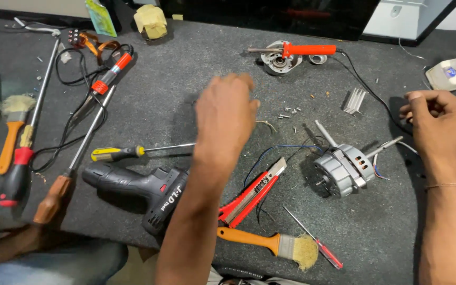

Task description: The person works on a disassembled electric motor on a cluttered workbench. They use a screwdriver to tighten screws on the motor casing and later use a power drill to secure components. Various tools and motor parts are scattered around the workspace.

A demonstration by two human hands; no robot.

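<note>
My left hand [225,113] reaches forward over the middle of the dark grey mat [164,100]. Only its back shows, and its fingers curl down out of sight near several small screws [287,113]. My right hand [436,119] hovers at the right with its fingers curled in, just beyond a small grey electric motor [344,169] with a shaft and thin wires. A white wire runs from the motor toward that hand. A red utility knife [252,192] lies beside my left forearm.
A black cordless drill [138,190] and a yellow screwdriver [117,153] lie to the left. A red soldering iron [307,50] rests on a metal housing [281,62] at the back. An orange brush [270,243] and a thin red screwdriver [317,243] sit at the front edge. More long tools [54,198] lie far left.
</note>
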